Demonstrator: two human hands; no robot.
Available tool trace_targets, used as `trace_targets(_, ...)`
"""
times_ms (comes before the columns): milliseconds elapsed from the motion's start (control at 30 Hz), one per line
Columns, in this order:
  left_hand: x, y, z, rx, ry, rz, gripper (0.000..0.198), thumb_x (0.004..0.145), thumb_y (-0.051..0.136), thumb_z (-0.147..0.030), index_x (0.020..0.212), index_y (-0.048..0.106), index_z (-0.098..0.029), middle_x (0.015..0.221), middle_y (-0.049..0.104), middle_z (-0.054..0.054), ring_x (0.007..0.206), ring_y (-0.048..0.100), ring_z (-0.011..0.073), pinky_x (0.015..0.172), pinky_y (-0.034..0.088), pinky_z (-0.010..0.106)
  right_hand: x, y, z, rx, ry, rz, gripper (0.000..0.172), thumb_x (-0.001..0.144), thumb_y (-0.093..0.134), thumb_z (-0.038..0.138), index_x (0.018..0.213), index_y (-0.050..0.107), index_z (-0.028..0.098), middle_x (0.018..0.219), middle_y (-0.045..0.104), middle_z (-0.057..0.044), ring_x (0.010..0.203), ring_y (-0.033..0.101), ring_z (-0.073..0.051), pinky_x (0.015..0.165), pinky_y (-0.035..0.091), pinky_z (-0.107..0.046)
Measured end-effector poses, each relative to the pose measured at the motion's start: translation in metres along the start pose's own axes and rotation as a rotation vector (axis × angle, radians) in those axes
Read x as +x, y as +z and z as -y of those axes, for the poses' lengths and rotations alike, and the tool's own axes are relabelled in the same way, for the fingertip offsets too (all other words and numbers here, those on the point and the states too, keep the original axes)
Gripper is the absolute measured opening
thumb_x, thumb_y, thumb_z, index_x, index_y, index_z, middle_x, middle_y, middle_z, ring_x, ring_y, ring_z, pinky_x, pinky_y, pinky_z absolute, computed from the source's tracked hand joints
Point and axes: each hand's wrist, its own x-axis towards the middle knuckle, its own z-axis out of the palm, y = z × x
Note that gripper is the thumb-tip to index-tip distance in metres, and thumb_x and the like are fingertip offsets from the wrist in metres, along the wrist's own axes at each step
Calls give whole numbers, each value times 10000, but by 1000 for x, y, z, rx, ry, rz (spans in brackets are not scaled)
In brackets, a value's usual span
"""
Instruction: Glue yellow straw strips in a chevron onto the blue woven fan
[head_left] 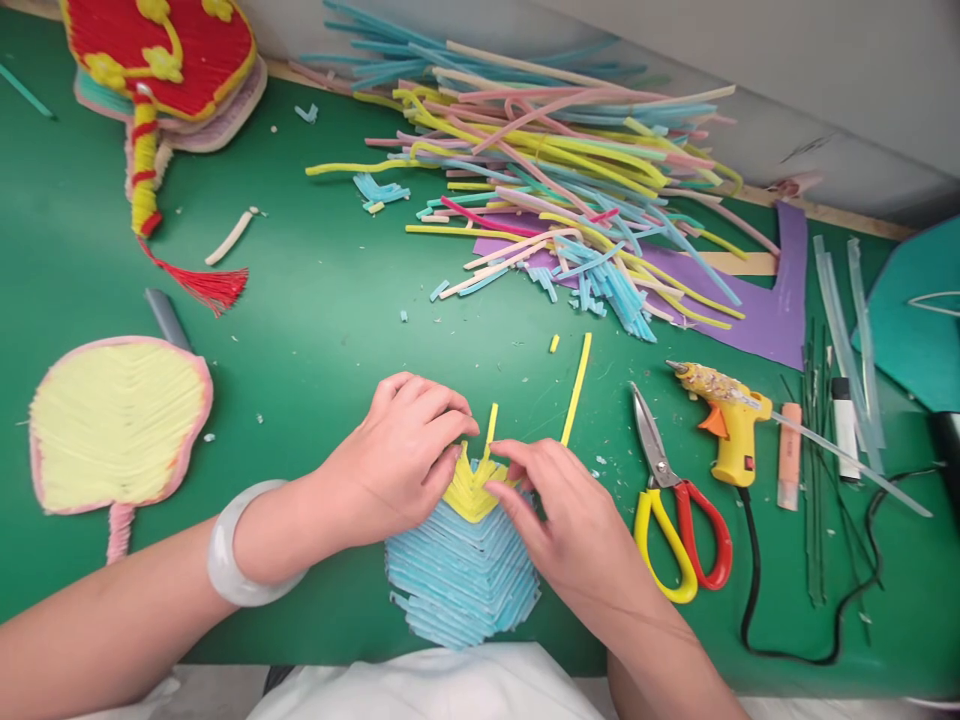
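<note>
In front of me lies a leaf-shaped panel (465,575) covered in light blue pipe cleaners set in a V pattern. Near its top edge, short yellow pipe cleaners (474,492) form a smaller V, and one end sticks up. My left hand (405,455) is closed at the left side of the yellow rows, thumb and fingers pinched on a yellow piece. From the right, my right hand (555,490) pinches at a yellow piece with thumb and forefinger. Fingers partly hide the panel's top. A loose yellow pipe cleaner (577,388) lies just beyond my right hand.
Scissors (664,490) and a yellow glue gun (724,420) with a black cord lie at right. A heap of coloured pipe cleaners (540,170) covers a purple sheet (787,290) at the back. At left are a yellow fan (120,425) and a red fan (195,60) with a tassel.
</note>
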Motion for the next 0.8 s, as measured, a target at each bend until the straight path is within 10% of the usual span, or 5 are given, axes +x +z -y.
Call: trace_targets(800, 3, 4, 19, 92, -102, -215, 255, 983, 498, -317, 757, 517, -200, 773, 579, 16, 773, 516, 188, 862, 398, 389, 3, -9, -6, 25, 281, -598, 248, 989, 490, 341, 923, 687, 204, 756, 704, -18, 674, 649, -154, 661, 503, -270)
